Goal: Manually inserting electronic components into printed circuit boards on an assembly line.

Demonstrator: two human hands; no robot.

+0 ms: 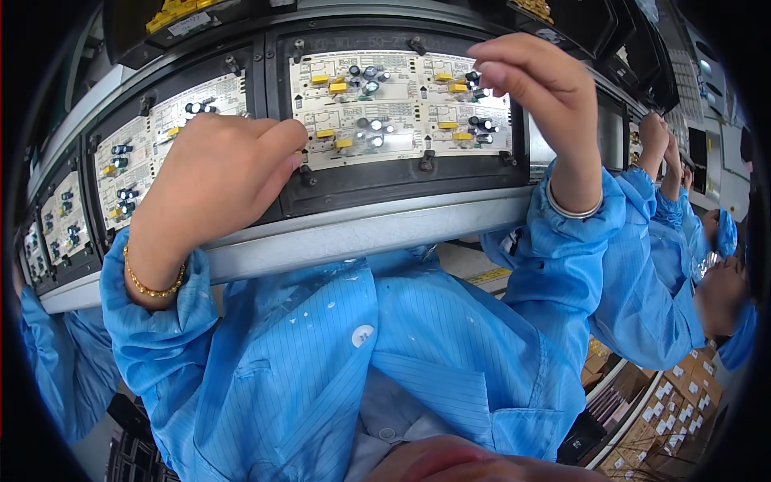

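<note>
A white circuit board panel [401, 108] with yellow blocks and black cylindrical capacitors lies in a black carrier [401, 183] in front of me. My right hand [534, 92] reaches over the panel's right half, its fingertips pinched on a small black capacitor [472, 78] at the board's surface. My left hand [213, 173] is curled into a fist, thumb tip against the carrier's left edge between this panel and the neighbouring one [165, 132]. Whatever is inside the fist is hidden. Both wrists carry bangles and blue sleeves.
A metal conveyor rail [361, 231] runs below the carriers, with more loaded carriers [60, 221] to the left. A co-worker in a blue coat [642, 265] works at the right, hand [654, 132] on the line. Yellow parts [173, 12] sit in a top bin; cardboard boxes [683, 394] stand lower right.
</note>
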